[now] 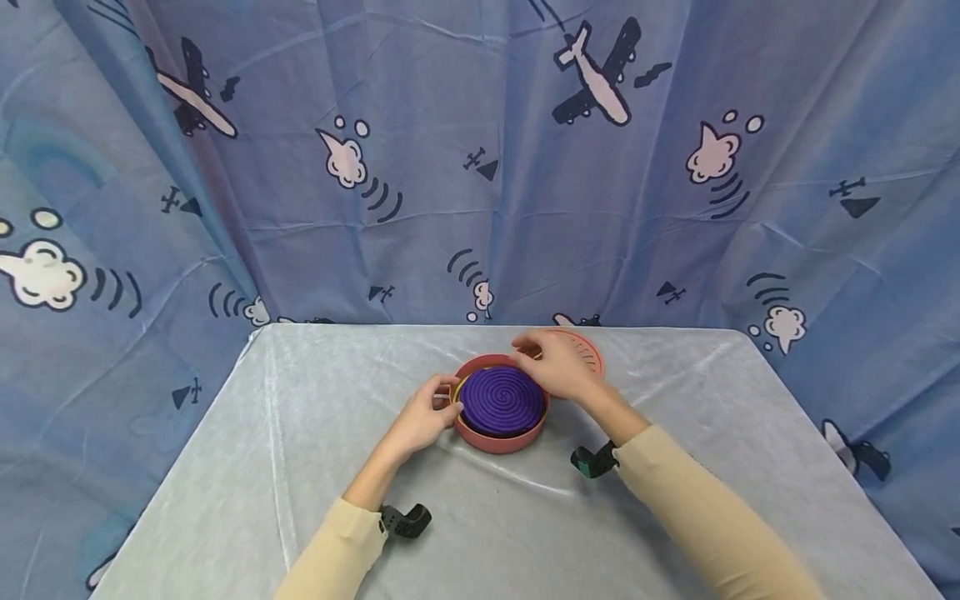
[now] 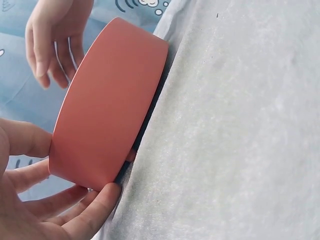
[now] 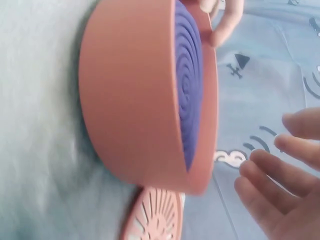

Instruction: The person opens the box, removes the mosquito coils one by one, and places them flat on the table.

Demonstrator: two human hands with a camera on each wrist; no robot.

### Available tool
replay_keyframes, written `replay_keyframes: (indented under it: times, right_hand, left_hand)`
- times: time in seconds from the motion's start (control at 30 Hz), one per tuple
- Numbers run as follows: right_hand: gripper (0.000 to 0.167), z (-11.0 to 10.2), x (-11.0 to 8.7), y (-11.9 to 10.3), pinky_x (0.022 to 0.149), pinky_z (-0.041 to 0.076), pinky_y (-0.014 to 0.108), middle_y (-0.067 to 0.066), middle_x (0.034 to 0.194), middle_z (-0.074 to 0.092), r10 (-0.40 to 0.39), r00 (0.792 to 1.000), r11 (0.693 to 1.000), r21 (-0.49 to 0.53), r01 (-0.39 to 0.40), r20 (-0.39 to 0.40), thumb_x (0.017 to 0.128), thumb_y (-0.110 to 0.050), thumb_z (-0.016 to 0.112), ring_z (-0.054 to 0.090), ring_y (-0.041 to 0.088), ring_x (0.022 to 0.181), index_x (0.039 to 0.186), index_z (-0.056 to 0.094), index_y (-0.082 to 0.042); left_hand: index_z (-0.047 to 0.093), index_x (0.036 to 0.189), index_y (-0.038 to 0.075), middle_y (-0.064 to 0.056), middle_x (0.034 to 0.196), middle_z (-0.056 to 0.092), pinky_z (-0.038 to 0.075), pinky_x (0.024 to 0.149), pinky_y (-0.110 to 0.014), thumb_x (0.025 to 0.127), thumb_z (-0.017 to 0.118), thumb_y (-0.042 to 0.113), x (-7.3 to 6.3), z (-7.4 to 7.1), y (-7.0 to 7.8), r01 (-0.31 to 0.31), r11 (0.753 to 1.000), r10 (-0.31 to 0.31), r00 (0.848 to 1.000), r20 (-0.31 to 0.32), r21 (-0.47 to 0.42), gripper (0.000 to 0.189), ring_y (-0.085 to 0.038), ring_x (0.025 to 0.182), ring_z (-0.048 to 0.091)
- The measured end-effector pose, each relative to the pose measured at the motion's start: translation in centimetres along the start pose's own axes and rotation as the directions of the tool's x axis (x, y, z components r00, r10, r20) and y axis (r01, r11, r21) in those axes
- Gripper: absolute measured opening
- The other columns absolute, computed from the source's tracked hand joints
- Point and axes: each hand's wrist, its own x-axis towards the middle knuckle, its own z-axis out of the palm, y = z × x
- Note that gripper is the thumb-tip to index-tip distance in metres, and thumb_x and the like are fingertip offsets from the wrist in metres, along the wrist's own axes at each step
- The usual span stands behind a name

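Observation:
A round coral-red tin stands on the covered table, and a purple spiral coil, like a mosquito coil, lies flat inside it. A sliver of yellow shows under the coil's left edge. My left hand holds the tin's left side, with fingers and thumb at the rim and wall. My right hand hovers over the far right rim, its fingers loosely bent and holding nothing. In the right wrist view, that hand is apart from the tin. Behind it lies a slotted coral lid, partly hidden.
A pale cloth covers the table. Behind and at the sides hangs a blue curtain printed with planes and clouds. Black wrist cameras are strapped to both wrists.

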Motion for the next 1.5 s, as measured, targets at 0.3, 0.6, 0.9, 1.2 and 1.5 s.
replay_keyframes:
  times: [0.3, 0.6, 0.9, 1.2, 1.5]
  right_hand:
    - [0.040, 2.6, 0.8, -0.1, 0.097, 0.053, 0.047, 0.011, 0.118, 0.070, -0.045, 0.997, 0.999, 0.010, 0.045, 0.063, 0.098, -0.032, 0.067, 0.065, 0.027, 0.111, 0.127, 0.067, -0.004]
    - [0.046, 4.6, 1.3, 0.1, 0.101, 0.050, 0.048, 0.009, 0.123, 0.069, -0.060, 0.995, 0.996, -0.066, 0.066, 0.086, 0.096, -0.038, 0.069, 0.063, 0.027, 0.117, 0.128, 0.067, -0.006]
    - [0.044, 5.5, 1.5, 0.9, 0.103, 0.048, 0.048, 0.011, 0.124, 0.068, -0.037, 0.994, 0.996, -0.072, 0.045, 0.107, 0.094, -0.036, 0.072, 0.061, 0.028, 0.119, 0.128, 0.067, -0.008]
    - [0.040, 5.1, 1.3, 0.5, 0.099, 0.051, 0.047, 0.013, 0.118, 0.069, -0.067, 0.987, 0.994, -0.073, 0.078, 0.145, 0.093, -0.027, 0.074, 0.064, 0.029, 0.112, 0.123, 0.068, -0.002]
    - [0.041, 4.6, 0.6, 0.4, 0.097, 0.053, 0.045, 0.012, 0.121, 0.069, -0.038, 0.984, 0.998, -0.038, 0.045, 0.176, 0.092, -0.023, 0.075, 0.064, 0.026, 0.112, 0.126, 0.067, -0.002]
  left_hand:
    - [0.055, 0.140, 0.010, -0.020, 0.137, 0.053, 0.058, 0.088, -0.040, 0.100, 0.062, 0.012, 0.0, 0.0, 0.0, 0.006, 1.000, -0.006, 1.000, 0.005, 0.002, 0.040, -0.036, 0.123, 0.057]
    - [0.056, 0.137, 0.007, -0.022, 0.134, 0.055, 0.059, 0.086, -0.038, 0.099, 0.063, 0.010, 0.1, 0.2, -0.2, -0.018, 1.000, 0.018, 1.000, 0.001, -0.009, 0.039, -0.037, 0.120, 0.059]
    - [0.054, 0.139, 0.005, -0.021, 0.133, 0.056, 0.059, 0.083, -0.036, 0.098, 0.063, 0.010, 0.1, 0.1, -0.4, -0.029, 1.000, 0.029, 1.000, 0.011, -0.003, 0.042, -0.036, 0.119, 0.061]
    - [0.054, 0.139, 0.006, -0.021, 0.135, 0.055, 0.059, 0.084, -0.037, 0.099, 0.063, 0.011, 0.0, 0.0, -0.2, -0.022, 1.000, 0.022, 1.000, 0.006, 0.000, 0.042, -0.037, 0.121, 0.060]
    - [0.055, 0.139, 0.006, -0.022, 0.136, 0.054, 0.059, 0.085, -0.037, 0.099, 0.063, 0.012, 0.0, 0.1, -0.2, -0.019, 1.000, 0.019, 1.000, 0.003, -0.002, 0.041, -0.037, 0.122, 0.059]
